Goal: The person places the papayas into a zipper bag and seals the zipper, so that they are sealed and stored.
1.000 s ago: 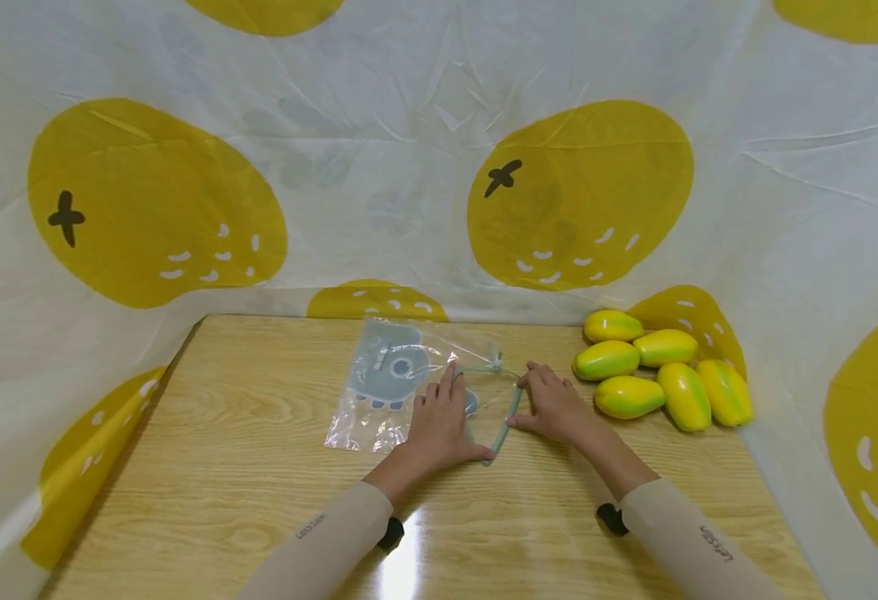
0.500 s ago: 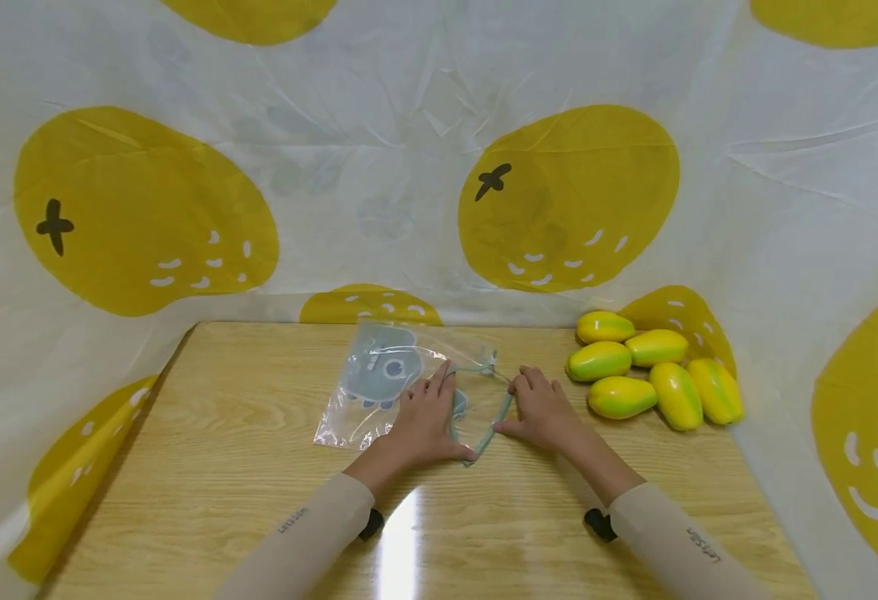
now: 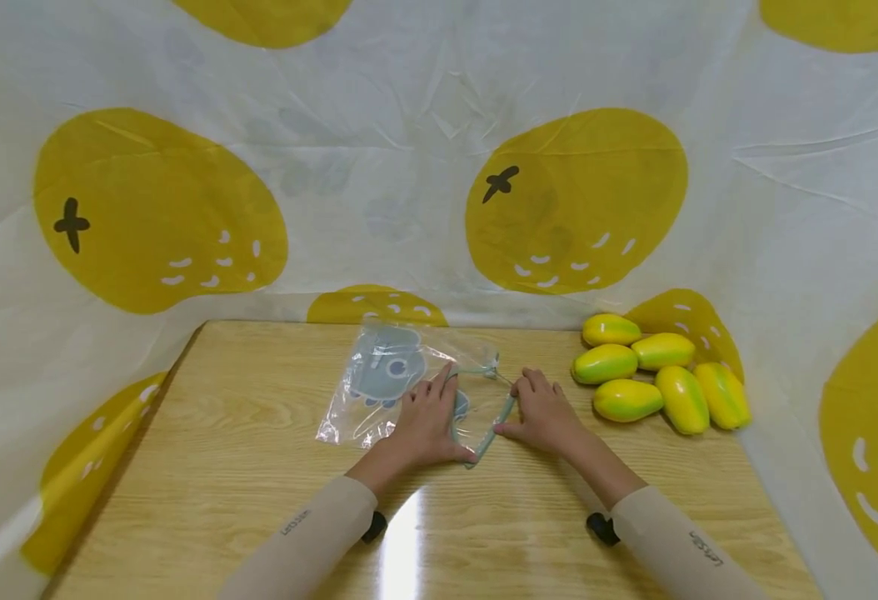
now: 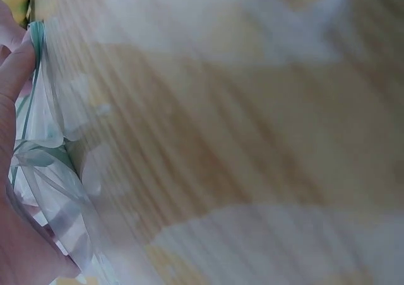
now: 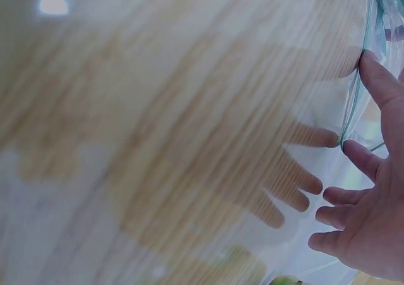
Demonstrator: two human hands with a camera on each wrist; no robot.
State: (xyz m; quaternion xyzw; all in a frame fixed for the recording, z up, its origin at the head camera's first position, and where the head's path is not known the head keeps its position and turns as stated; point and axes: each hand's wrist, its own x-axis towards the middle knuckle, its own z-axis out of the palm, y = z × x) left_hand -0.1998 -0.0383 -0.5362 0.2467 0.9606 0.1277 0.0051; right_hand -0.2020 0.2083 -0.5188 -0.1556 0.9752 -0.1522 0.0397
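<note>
Clear cartoon-print zip bag [image 3: 390, 367] sits slightly further left on the wooden table [image 3: 221, 467], mouth still spread, so access holds. My left hand [image 3: 428, 422] splays across it; my right hand [image 3: 547, 414] presses the rim [image 3: 488, 437], thumb and index apart.

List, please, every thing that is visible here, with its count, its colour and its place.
plastic bag: 1, clear with blue-grey cartoon print and green mouth edge, lying on the table
papaya-like fruits: 6, yellow and green, grouped at the table's far right
table: 1, light wood, under the bag and fruits
backdrop: number of pieces unclear, white with yellow fruit pattern, behind and beside the table
wrist devices: 2, black, one at each cuff
sleeves: 2, beige with dark lettering, on the forearms
hands: 2, bare, both touching the bag's mouth edge
</note>
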